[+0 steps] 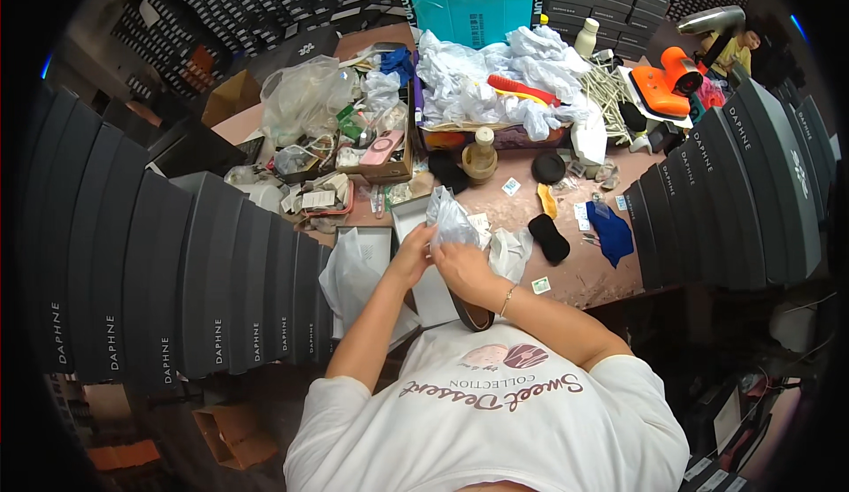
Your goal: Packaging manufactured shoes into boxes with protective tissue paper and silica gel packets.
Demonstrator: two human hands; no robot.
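Both of my hands meet over an open white shoe box (428, 282) at the table's near edge. My left hand (412, 253) is closed on a crumpled, whitish translucent wrapping (454, 220). Close beside it, my right hand (466, 271) has its bent fingers closed on the lower part of the same wrapping. Whatever the wrapping may contain is hidden. Under my right wrist, against my shirt, shows part of a dark shoe (475, 313) with a brown edge; the rest of it is covered. White tissue (352, 271) spreads over a second open box just left of my left forearm.
Stacked dark shoe boxes wall in the left (208, 275) and right (734, 191). Behind my hands stand a small bottle (480, 156) and a bin of crumpled tissue (495, 68) with a red brush (523, 91). An orange tool (665, 85) lies far right; a person (736, 57) sits beyond.
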